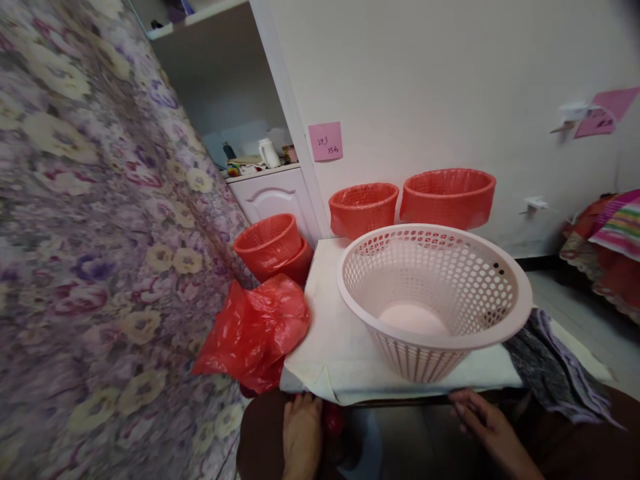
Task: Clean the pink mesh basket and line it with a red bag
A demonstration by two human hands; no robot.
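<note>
Soft even indoor light, faint shadows; edges stretched by wide lens, right side slightly blurred.

The pale pink basket (434,300) is smooth plastic with a soft shine, its wall full of round holes and thin slits near the bottom. It stands on a white cloth (330,333), matt and a little creased, which covers the table to its front edge. At the far edge, two red baskets (363,207) are perforated plastic; one seems lined with thin glossy film. Off the left edge, a red bag (257,330) is crinkled, shiny plastic. At the right corner hangs a dull grey woven cloth (550,367).
</note>
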